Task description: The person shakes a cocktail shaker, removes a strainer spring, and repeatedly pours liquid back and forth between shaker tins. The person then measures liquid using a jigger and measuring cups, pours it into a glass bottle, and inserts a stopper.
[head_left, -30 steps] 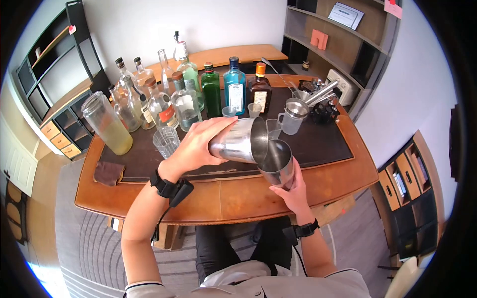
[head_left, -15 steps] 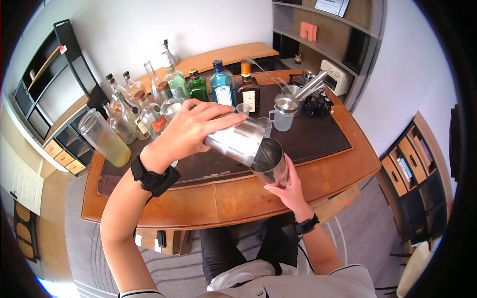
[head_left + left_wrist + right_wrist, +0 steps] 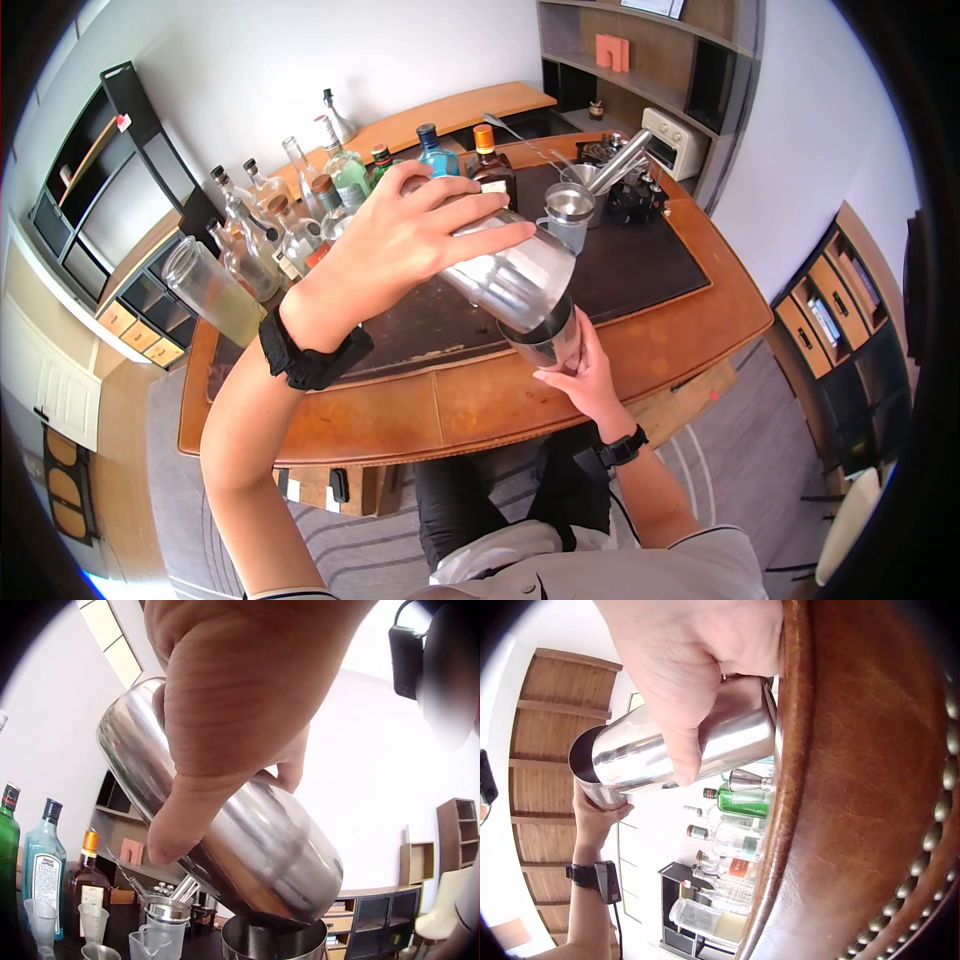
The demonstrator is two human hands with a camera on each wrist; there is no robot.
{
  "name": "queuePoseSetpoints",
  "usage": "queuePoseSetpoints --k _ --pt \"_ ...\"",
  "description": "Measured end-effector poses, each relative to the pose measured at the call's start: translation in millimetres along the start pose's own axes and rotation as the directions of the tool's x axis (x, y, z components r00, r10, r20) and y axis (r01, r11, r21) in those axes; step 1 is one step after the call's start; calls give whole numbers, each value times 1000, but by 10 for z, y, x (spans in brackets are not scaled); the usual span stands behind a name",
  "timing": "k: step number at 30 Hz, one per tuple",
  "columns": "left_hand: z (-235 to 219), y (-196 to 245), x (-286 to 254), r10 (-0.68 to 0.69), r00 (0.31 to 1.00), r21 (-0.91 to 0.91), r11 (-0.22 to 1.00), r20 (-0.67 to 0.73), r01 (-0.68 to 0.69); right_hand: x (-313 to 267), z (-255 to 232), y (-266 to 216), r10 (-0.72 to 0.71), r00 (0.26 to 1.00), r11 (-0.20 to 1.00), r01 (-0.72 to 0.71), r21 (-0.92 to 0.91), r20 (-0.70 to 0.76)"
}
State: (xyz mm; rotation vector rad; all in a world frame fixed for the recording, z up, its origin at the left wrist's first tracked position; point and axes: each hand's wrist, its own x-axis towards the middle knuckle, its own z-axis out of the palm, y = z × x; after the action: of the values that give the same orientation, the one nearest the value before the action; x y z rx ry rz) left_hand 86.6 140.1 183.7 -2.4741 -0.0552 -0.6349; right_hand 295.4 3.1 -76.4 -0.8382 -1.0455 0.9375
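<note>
The left hand (image 3: 415,235) grips a large steel shaker tin (image 3: 515,272) from above, tilted with its mouth down to the right. Its rim meets the mouth of a second steel tin (image 3: 552,350), which the right hand (image 3: 590,375) holds from below and the right side. In the left wrist view the upper tin (image 3: 262,840) slants down over the open lower tin (image 3: 274,941), the left thumb pressed along its side. Seen from the right wrist, the right hand (image 3: 697,667) wraps its tin (image 3: 660,750). Any liquid passing between the tins is hidden.
Several bottles (image 3: 345,175) stand at the back left of the leather-topped desk (image 3: 400,410), beside a tall pitcher of yellowish liquid (image 3: 215,295). A plastic jug with a strainer (image 3: 568,215) and metal bar tools (image 3: 620,165) stand at the back right.
The upper tin has tipped more steeply and moved right, over the lower tin's mouth. The left hand has risen and turned with it; the right hand keeps its hold. The head view has shifted.
</note>
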Motion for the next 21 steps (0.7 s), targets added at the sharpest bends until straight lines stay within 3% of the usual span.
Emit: queuePoseSetpoints --k 2,4,8,17,21 --pt "-19 4 59 22 999 46 999 -32 -20 -1 3 -19 5 1000 1000 -5 14 -12" --pt "-33 8 115 134 988 194 974 -82 -116 -5 -1 -31 11 1000 1000 -10 28 -28" --pt "30 63 191 204 968 234 958 -144 -167 -5 28 -62 19 999 994 -16 110 -34" --pt "188 136 37 138 985 196 974 -108 -115 -6 21 -77 36 999 994 -33 100 -37" --pt "288 143 -129 -17 999 39 999 -29 18 3 -5 -66 36 999 994 -34 103 -14"
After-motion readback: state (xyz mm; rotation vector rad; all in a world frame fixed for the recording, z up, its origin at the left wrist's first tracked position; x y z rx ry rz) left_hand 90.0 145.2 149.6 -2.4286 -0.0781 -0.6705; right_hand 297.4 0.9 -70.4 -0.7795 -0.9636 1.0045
